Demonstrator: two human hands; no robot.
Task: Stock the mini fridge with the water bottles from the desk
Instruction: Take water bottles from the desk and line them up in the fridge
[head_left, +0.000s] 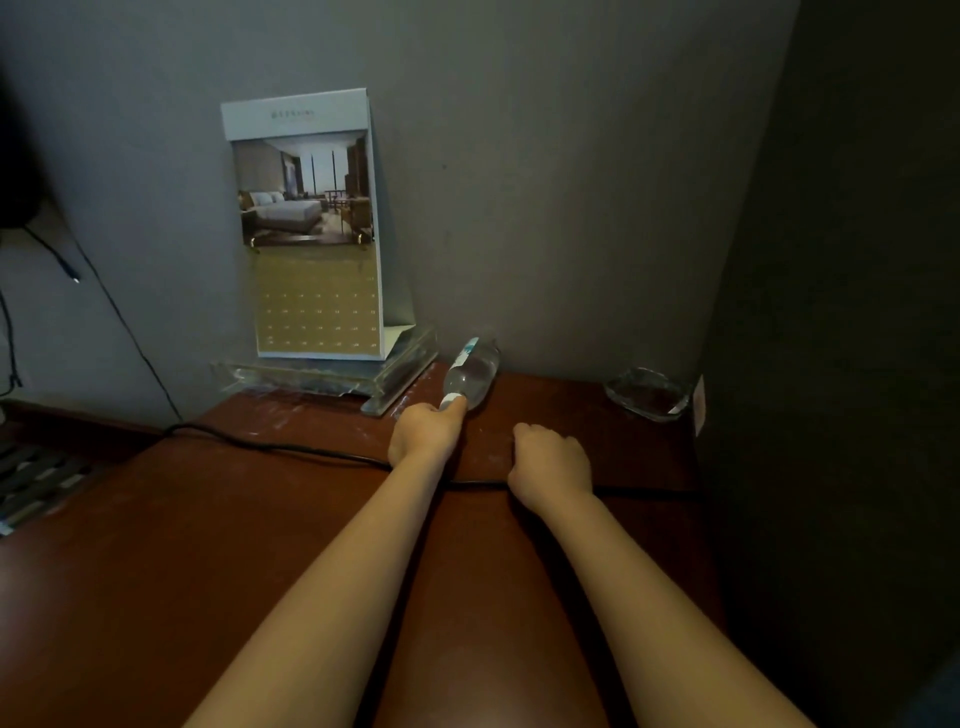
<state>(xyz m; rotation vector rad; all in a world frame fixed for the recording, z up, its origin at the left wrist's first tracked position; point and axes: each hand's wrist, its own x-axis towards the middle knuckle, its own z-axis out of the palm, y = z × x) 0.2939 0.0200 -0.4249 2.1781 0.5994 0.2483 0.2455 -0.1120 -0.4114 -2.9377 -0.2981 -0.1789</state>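
calendar (317, 291) digits unreadable, keyboard (36, 478) cut by left edge, water bottle (475, 371) label blurred

A person's two forearms show bare from wrist to elbow, slim and smooth in the dim room light. The left hand (427, 434) and right hand (551, 460) are likewise uncovered, knuckles and wrists plainly visible.

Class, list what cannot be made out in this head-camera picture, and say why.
Head view:
Mini fridge: out of frame.
Calendar dates: too small, blurred.
Keyboard: cut off by left edge.
Bottle cap: partly covered by left hand.
Right hand fingertips: tucked beneath its knuckles.
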